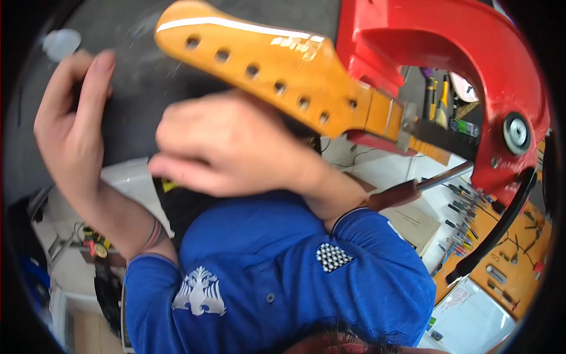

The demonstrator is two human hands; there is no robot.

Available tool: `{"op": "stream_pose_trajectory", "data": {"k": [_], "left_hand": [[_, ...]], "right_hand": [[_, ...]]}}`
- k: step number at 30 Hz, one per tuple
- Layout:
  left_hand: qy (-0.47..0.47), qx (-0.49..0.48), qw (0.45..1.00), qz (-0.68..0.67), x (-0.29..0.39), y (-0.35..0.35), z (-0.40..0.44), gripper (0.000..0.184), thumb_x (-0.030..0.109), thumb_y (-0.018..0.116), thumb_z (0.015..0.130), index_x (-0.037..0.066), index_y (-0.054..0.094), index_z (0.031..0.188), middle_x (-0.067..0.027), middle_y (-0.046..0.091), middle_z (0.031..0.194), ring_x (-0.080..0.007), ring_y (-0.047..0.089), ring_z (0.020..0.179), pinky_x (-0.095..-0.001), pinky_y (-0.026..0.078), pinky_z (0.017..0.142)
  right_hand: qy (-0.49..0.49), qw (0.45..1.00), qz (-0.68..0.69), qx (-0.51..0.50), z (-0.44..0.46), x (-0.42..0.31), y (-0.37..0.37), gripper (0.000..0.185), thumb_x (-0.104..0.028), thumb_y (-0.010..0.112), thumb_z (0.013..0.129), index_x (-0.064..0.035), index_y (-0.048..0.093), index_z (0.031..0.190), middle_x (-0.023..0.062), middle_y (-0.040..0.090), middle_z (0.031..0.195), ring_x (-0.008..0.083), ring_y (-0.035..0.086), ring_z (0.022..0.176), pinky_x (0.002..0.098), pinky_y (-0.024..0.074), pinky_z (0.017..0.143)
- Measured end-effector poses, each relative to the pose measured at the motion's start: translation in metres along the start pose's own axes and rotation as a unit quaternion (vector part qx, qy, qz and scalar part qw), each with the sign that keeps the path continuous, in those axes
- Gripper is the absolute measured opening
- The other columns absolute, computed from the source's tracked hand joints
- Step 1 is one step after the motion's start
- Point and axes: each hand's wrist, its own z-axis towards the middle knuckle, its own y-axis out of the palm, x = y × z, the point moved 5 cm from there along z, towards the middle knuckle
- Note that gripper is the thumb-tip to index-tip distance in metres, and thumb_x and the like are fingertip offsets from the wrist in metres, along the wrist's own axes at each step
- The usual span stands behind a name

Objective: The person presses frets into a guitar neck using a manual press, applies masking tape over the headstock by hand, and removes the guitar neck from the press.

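An amber, glossy guitar headstock (259, 65) with a row of empty tuner holes slants across the upper middle. Its neck (383, 113) runs right, into the opening of a red metal C-shaped frame (413, 35). Close below the headstock, my right hand (227, 141) is curled into a fist, slightly blurred; I cannot see what its fingers enclose, or whether it touches the wood. At the far left, my left hand (76, 112) is raised with thumb and fingers bent together. Anything between them is hidden. Just beyond its fingers lies a small translucent whitish piece (62, 42).
The dark work surface (132, 35) spreads under the headstock. A round metal fitting (517, 133) and a black curved handle (495, 230) belong to the frame's right side. Several hand tools (463, 218) line an orange board (513, 259) at right.
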Motion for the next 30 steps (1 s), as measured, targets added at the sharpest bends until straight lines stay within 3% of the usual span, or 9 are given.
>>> {"op": "stream_pose_trajectory", "data": {"k": [1, 3, 11, 14, 19, 20, 23, 26, 30], "left_hand": [[0.01, -0.005, 1.0, -0.006, 0.001, 0.001, 0.001, 0.017, 0.011, 0.078, 0.109, -0.002, 0.071, 0.099, 0.0028, 0.06, 0.086, -0.005, 0.052, 0.081, -0.0219, 0.039, 0.073], [0.03, -0.008, 0.999, -0.01, 0.002, 0.004, 0.002, 0.022, 0.015, 0.078, 0.109, 0.0, 0.07, 0.096, 0.0041, 0.059, 0.084, -0.0049, 0.051, 0.08, -0.0224, 0.038, 0.072], [0.012, 0.009, 0.999, 0.044, -0.002, 0.002, 0.005, 0.035, 0.03, 0.079, 0.11, 0.003, 0.068, 0.089, 0.0051, 0.057, 0.076, -0.0049, 0.051, 0.074, -0.0246, 0.038, 0.068], [0.02, 0.022, 0.997, 0.065, -0.002, 0.0, 0.007, 0.036, 0.03, 0.079, 0.11, 0.003, 0.068, 0.089, 0.0046, 0.057, 0.074, -0.005, 0.05, 0.072, -0.0251, 0.038, 0.067], [0.023, 0.025, 0.997, 0.069, -0.009, -0.002, 0.009, 0.036, 0.025, 0.078, 0.11, 0.002, 0.065, 0.086, 0.0073, 0.052, 0.075, -0.0045, 0.045, 0.072, -0.027, 0.035, 0.064], [0.062, 0.021, 0.993, 0.095, -0.005, -0.001, 0.009, 0.036, 0.022, 0.077, 0.111, 0.002, 0.063, 0.085, 0.0085, 0.049, 0.076, -0.0042, 0.041, 0.072, -0.0277, 0.033, 0.062], [0.084, 0.021, 0.985, 0.15, 0.003, 0.014, 0.01, 0.041, 0.024, 0.078, 0.11, 0.0, 0.058, 0.083, 0.005, 0.046, 0.071, -0.0065, 0.038, 0.07, -0.0309, 0.034, 0.06], [0.092, 0.017, 0.965, 0.245, 0.007, 0.017, 0.008, 0.051, 0.026, 0.078, 0.108, 0.0, 0.046, 0.078, -0.0061, 0.037, 0.067, -0.014, 0.034, 0.066, -0.0379, 0.035, 0.058], [0.099, 0.022, 0.955, 0.279, 0.007, 0.019, 0.009, 0.051, 0.027, 0.079, 0.106, -0.001, 0.045, 0.079, -0.0126, 0.038, 0.067, -0.0195, 0.032, 0.064, -0.0415, 0.036, 0.058]], "right_hand": [[0.013, 1.0, -0.013, -0.002, -0.001, -0.001, -0.001, 0.034, -0.028, 0.085, 0.096, -0.007, 0.063, 0.081, 0.0114, 0.059, 0.076, 0.0339, 0.065, 0.069, 0.0461, 0.0508, 0.06], [0.028, 0.999, -0.026, -0.019, -0.003, -0.003, -0.003, 0.033, -0.028, 0.081, 0.098, -0.0069, 0.063, 0.081, 0.0125, 0.065, 0.079, 0.037, 0.07, 0.075, 0.0493, 0.0557, 0.069], [0.006, 0.998, -0.049, -0.024, -0.014, -0.007, -0.007, 0.04, -0.035, 0.076, 0.102, -0.0051, 0.066, 0.078, 0.0136, 0.068, 0.075, 0.0365, 0.071, 0.072, 0.05, 0.0553, 0.068], [-0.004, 1.0, 0.01, -0.024, -0.019, -0.011, -0.015, 0.041, -0.024, 0.08, 0.1, -0.0014, 0.054, 0.077, 0.0135, 0.055, 0.07, 0.0342, 0.058, 0.065, 0.0468, 0.0463, 0.063], [-0.008, 0.998, 0.066, 0.0, -0.017, -0.003, -0.011, 0.044, -0.014, 0.082, 0.097, -0.0006, 0.045, 0.077, 0.0144, 0.052, 0.073, 0.0349, 0.054, 0.068, 0.0472, 0.0451, 0.066], [-0.009, 0.998, 0.06, -0.001, -0.017, -0.003, -0.01, 0.044, -0.014, 0.082, 0.097, -0.0005, 0.045, 0.077, 0.0142, 0.052, 0.073, 0.0349, 0.054, 0.069, 0.0475, 0.0452, 0.066], [-0.009, 0.999, 0.048, -0.013, -0.02, 0.003, -0.014, 0.047, -0.023, 0.081, 0.099, 0.0001, 0.048, 0.075, 0.0142, 0.052, 0.071, 0.0335, 0.054, 0.066, 0.0475, 0.0449, 0.065], [-0.011, 0.997, 0.067, -0.028, -0.024, -0.001, -0.018, 0.052, -0.033, 0.079, 0.102, 0.0002, 0.051, 0.072, 0.0147, 0.053, 0.069, 0.0312, 0.054, 0.063, 0.0461, 0.0441, 0.063], [-0.018, 0.997, 0.08, -0.011, -0.024, 0.005, -0.013, 0.05, -0.03, 0.078, 0.103, 0.0001, 0.052, 0.073, 0.0135, 0.053, 0.069, 0.0297, 0.054, 0.063, 0.0455, 0.044, 0.062]]}}
